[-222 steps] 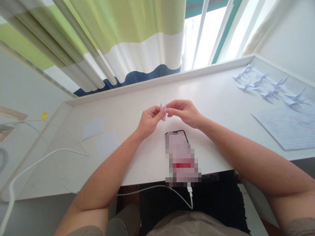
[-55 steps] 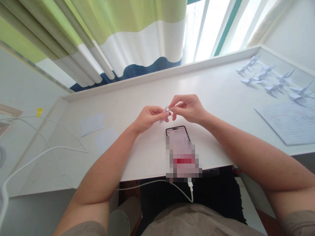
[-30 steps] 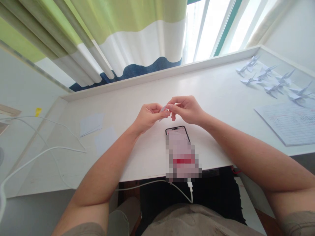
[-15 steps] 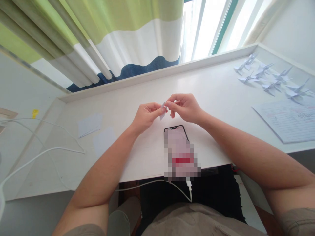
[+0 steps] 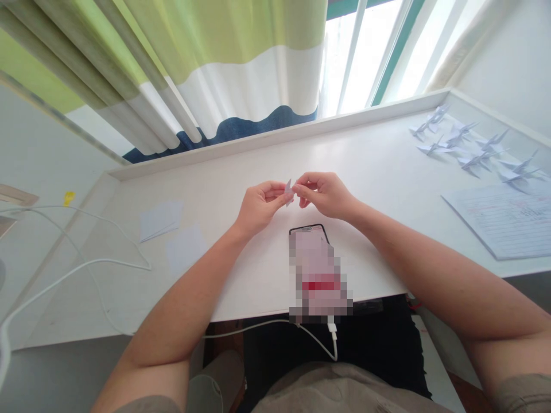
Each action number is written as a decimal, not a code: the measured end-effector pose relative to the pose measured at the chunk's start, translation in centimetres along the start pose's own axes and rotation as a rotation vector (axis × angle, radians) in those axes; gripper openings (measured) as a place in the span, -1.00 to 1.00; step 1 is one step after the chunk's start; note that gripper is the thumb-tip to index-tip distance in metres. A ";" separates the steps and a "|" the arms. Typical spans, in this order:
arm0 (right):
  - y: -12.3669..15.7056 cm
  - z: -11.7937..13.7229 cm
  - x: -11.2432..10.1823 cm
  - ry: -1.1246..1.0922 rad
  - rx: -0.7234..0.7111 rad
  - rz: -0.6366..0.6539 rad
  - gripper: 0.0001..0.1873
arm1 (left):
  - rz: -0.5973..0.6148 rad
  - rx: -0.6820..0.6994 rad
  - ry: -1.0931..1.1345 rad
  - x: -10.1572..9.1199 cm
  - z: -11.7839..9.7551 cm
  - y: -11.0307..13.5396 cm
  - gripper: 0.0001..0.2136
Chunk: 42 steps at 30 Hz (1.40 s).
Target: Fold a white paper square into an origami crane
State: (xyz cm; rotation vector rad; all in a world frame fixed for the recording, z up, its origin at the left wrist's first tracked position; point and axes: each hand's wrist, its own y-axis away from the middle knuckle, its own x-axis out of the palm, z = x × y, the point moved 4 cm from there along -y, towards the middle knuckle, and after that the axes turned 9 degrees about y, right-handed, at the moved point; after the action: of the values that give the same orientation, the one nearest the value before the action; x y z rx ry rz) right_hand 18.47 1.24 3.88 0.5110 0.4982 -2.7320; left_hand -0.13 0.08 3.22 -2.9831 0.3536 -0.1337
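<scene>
A small piece of folded white paper (image 5: pixel 288 193) is pinched upright between the thumb and fingers of my left hand (image 5: pixel 262 206). My right hand (image 5: pixel 325 193) meets it from the other side, thumb and forefinger closed on the paper's right edge. Both hands are held just above the white desk (image 5: pixel 241 275), and fingers cover part of the paper. Below them lies a phone (image 5: pixel 318 269) with a blurred screen, its lower end reaching the desk's front edge.
Several folded paper cranes (image 5: pixel 477 143) stand at the far right. In front of them lies a stack of written sheets (image 5: pixel 499 223). White paper squares (image 5: pixel 160 221) rest at the left. A white cable (image 5: pixel 86 263) loops across the left side; a charging plug (image 5: pixel 332 328) hangs from the phone.
The view has tilted slightly, so everything sits a little lower. The folded paper has turned a little in my fingers, and my right fingertips have shifted along its edge.
</scene>
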 end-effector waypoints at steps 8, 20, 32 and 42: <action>-0.1 -0.1 -0.1 0.059 -0.028 -0.004 -0.72 | -0.009 -0.045 -0.019 0.0 0.6 -0.1 -0.53; -0.3 -0.2 -0.1 -0.193 -0.008 -0.072 -0.44 | -0.021 -0.021 0.054 0.4 0.0 0.2 -0.56; -0.1 0.1 -0.6 -0.122 -0.034 -0.041 -0.68 | -0.014 -0.030 0.077 0.5 -0.4 0.3 -0.59; 0.0 0.1 -0.5 -0.169 -0.065 -0.051 -0.71 | 0.095 -0.109 0.173 0.2 -0.3 0.0 -0.64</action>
State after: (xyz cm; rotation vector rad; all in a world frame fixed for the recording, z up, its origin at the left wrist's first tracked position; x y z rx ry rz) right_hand 18.86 1.33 4.18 0.2517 0.5613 -2.7654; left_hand 0.02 -0.03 3.57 -3.0627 0.5374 -0.3750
